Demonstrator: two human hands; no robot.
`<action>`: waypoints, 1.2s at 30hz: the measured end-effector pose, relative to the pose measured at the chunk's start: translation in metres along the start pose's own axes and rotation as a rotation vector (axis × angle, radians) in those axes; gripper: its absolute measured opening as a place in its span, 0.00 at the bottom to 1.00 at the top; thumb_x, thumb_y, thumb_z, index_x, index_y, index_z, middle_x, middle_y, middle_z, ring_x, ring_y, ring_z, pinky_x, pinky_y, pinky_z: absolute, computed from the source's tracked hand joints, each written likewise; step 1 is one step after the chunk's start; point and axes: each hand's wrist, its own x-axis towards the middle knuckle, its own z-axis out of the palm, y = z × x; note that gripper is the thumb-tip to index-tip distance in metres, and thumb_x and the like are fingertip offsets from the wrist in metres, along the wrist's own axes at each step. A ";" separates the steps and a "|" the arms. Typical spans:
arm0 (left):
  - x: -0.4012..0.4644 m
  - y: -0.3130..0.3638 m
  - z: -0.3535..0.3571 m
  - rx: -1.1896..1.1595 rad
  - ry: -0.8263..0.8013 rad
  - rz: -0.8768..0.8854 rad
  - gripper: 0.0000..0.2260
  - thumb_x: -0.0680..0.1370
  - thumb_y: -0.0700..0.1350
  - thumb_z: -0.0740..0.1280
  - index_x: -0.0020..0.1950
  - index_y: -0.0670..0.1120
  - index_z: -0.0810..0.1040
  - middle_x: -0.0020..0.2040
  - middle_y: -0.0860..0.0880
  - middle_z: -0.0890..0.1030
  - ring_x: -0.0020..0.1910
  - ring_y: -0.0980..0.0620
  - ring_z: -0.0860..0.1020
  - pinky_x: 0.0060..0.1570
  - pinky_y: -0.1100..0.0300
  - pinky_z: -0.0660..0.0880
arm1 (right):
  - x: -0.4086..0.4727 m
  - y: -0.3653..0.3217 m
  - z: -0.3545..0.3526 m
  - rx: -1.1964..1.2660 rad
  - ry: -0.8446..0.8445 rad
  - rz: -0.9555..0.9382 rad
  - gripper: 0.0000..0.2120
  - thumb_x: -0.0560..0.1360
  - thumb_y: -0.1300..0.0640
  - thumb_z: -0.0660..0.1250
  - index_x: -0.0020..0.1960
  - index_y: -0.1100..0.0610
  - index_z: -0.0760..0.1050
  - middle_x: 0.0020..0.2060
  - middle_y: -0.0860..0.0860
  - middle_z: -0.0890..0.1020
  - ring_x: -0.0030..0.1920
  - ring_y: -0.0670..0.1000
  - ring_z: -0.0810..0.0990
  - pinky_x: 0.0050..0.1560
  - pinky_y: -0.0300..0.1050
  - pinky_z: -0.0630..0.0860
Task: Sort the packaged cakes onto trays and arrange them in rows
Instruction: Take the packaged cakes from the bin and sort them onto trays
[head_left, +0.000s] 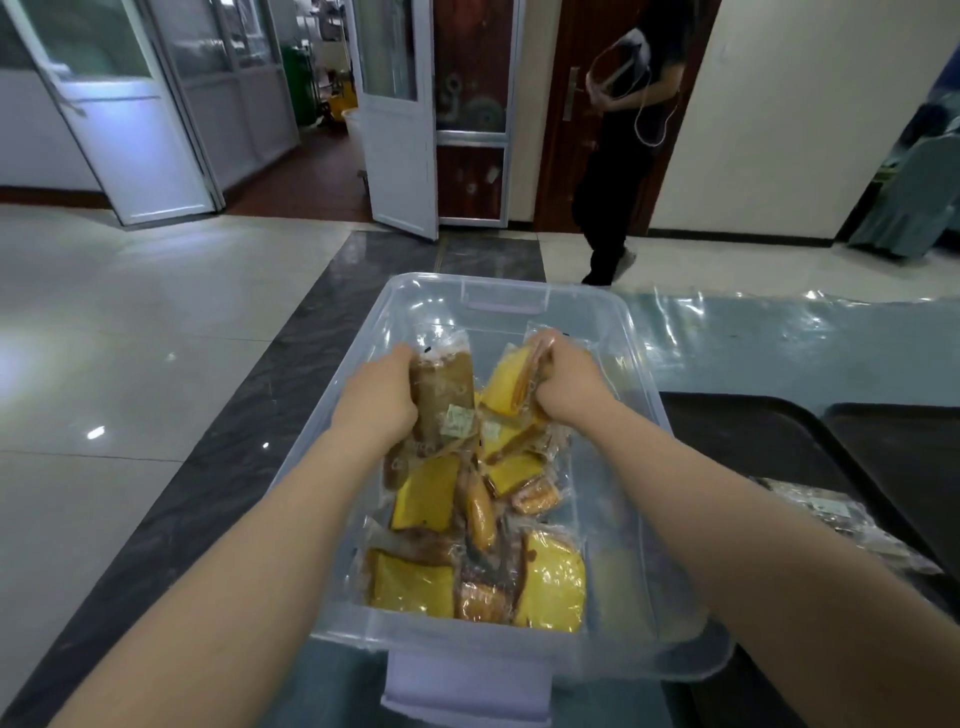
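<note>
A clear plastic bin stands in front of me with several packaged cakes piled inside, yellow and brown in clear wrappers. My left hand is inside the bin, shut on a brown packaged cake held upright. My right hand grips a yellow packaged cake near the bin's far right side. Two dark trays lie to the right of the bin.
A wrapped package lies on the nearer dark tray. Clear plastic sheeting covers the table beyond the trays. A person in dark clothes walks by a brown door behind the table. Tiled floor spreads to the left.
</note>
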 end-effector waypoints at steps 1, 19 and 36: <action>-0.001 0.001 -0.002 -0.031 0.010 0.011 0.13 0.72 0.34 0.61 0.50 0.49 0.68 0.39 0.48 0.75 0.40 0.47 0.74 0.30 0.56 0.65 | -0.002 0.000 -0.005 0.061 0.014 0.017 0.15 0.73 0.70 0.59 0.55 0.55 0.71 0.44 0.51 0.78 0.45 0.53 0.76 0.38 0.44 0.75; -0.011 0.146 -0.052 -0.473 0.232 0.033 0.19 0.65 0.39 0.76 0.52 0.50 0.76 0.41 0.48 0.82 0.44 0.45 0.81 0.48 0.47 0.77 | -0.037 0.056 -0.147 0.582 0.360 -0.142 0.18 0.74 0.67 0.60 0.44 0.43 0.70 0.42 0.44 0.78 0.44 0.43 0.77 0.41 0.38 0.74; -0.069 0.388 0.156 -0.652 -0.041 -0.100 0.20 0.67 0.42 0.77 0.54 0.52 0.72 0.44 0.53 0.79 0.44 0.54 0.79 0.40 0.62 0.73 | -0.120 0.351 -0.299 0.433 0.331 0.078 0.23 0.69 0.70 0.63 0.47 0.40 0.74 0.42 0.42 0.81 0.46 0.45 0.80 0.44 0.46 0.79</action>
